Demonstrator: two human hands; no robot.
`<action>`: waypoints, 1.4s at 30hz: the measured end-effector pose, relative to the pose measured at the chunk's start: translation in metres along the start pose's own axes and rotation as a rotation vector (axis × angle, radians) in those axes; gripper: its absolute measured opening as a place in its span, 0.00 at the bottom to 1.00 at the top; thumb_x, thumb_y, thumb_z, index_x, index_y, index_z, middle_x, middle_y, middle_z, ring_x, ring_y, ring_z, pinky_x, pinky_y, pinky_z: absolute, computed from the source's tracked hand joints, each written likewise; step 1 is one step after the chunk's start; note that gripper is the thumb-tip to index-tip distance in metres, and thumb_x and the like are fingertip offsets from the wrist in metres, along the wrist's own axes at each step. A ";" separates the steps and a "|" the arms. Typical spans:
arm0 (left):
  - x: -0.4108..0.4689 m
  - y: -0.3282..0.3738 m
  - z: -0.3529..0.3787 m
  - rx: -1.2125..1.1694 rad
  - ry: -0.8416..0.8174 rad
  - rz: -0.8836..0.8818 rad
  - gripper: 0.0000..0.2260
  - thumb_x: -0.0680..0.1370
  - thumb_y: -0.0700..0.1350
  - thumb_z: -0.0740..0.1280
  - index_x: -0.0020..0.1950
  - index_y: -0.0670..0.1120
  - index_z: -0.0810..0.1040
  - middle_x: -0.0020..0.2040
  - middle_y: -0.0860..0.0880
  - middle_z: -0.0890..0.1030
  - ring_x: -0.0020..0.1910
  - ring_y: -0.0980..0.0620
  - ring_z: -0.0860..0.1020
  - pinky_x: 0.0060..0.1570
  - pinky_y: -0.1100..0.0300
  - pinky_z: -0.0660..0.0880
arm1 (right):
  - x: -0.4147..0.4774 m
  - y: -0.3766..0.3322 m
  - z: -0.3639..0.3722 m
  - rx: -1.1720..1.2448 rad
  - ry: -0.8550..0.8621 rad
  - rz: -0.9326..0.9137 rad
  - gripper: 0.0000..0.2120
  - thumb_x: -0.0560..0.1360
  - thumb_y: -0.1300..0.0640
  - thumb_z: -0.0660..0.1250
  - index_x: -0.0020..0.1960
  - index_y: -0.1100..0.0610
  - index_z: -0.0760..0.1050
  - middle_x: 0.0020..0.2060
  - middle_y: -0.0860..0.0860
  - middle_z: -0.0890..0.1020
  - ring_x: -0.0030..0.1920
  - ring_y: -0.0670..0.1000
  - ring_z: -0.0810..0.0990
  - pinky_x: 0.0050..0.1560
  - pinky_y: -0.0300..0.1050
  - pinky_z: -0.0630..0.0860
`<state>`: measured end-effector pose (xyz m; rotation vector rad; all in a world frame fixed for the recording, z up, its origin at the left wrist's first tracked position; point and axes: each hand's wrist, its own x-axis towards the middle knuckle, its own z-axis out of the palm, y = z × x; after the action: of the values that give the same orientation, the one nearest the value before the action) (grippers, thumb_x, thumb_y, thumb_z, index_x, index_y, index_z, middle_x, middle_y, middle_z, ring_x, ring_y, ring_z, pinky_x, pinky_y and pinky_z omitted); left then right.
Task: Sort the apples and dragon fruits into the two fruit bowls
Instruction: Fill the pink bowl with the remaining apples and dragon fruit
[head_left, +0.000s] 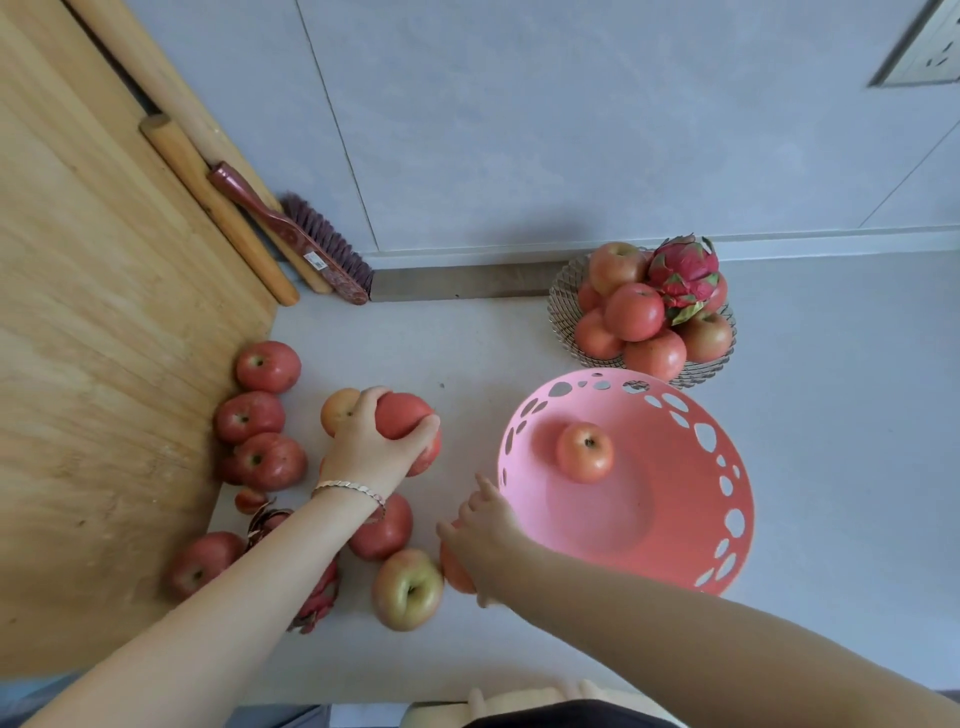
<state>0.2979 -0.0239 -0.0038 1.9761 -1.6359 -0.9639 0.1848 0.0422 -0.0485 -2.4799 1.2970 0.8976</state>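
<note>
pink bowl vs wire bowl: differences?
The pink bowl is solid with holes along its rim; the wire bowl is open mesh. The pink bowl holds one apple; the wire bowl is heaped with apples and a dragon fruit. The pink bowl is nearer; the wire bowl sits by the wall. Both are round.

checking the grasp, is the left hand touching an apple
Touching: in the head view the left hand wraps its fingers round a red apple.

Open counter (441, 338) between loose apples (260, 415) and pink bowl (675, 519), wire basket (563, 291) behind
</note>
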 end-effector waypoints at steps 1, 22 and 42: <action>-0.002 -0.003 -0.002 -0.043 -0.004 -0.014 0.25 0.70 0.56 0.69 0.64 0.53 0.68 0.55 0.54 0.69 0.56 0.49 0.73 0.57 0.56 0.68 | 0.005 -0.003 0.001 -0.015 0.011 0.002 0.37 0.70 0.47 0.70 0.72 0.58 0.57 0.68 0.60 0.69 0.71 0.59 0.63 0.74 0.59 0.42; -0.053 0.012 0.026 -0.143 -0.106 0.000 0.30 0.57 0.60 0.69 0.54 0.55 0.63 0.44 0.65 0.68 0.44 0.53 0.74 0.46 0.60 0.68 | -0.047 0.084 0.060 0.232 0.233 0.149 0.37 0.55 0.57 0.74 0.63 0.56 0.69 0.56 0.54 0.76 0.59 0.60 0.73 0.61 0.67 0.65; -0.065 0.037 0.041 -0.270 -0.238 -0.137 0.16 0.70 0.53 0.70 0.51 0.48 0.70 0.40 0.58 0.75 0.39 0.63 0.74 0.36 0.66 0.68 | -0.095 0.092 0.016 1.059 0.398 0.088 0.59 0.59 0.48 0.79 0.75 0.48 0.41 0.69 0.46 0.55 0.68 0.44 0.55 0.68 0.42 0.61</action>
<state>0.2380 0.0348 0.0102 1.8632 -1.4089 -1.4384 0.0641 0.0589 0.0046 -1.7528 1.4519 -0.2971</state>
